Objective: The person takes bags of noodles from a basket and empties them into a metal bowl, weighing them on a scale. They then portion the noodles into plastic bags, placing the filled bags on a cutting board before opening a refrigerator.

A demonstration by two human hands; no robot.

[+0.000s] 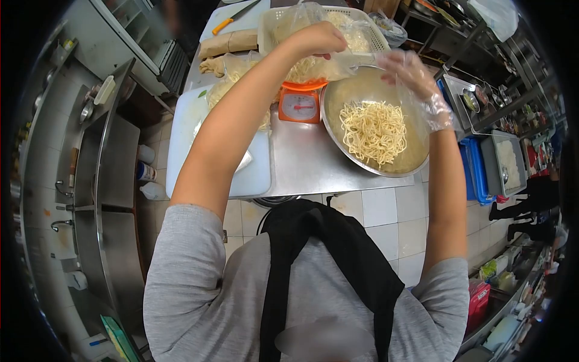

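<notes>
My left hand [322,41] is bare and closed, with its fingers pinched on a clear plastic bag [338,65] above an orange scale [299,107]. Over the right part of a large metal bowl [416,136] is my right hand [411,75], in a clear plastic glove and blurred, beside the bag's edge; its grip is not clear. Yellow noodles [374,133] lie in the bowl. On the scale rests an orange dish [304,85], with noodles above it, partly hidden by the bag.
A white basket [265,30] with bagged noodles stands at the back. Left of it are a yellow-handled knife [224,25] and a brown paper package [229,42]. A white cutting board [184,136] lies at the table's left. A person in dark clothes [537,196] is at far right.
</notes>
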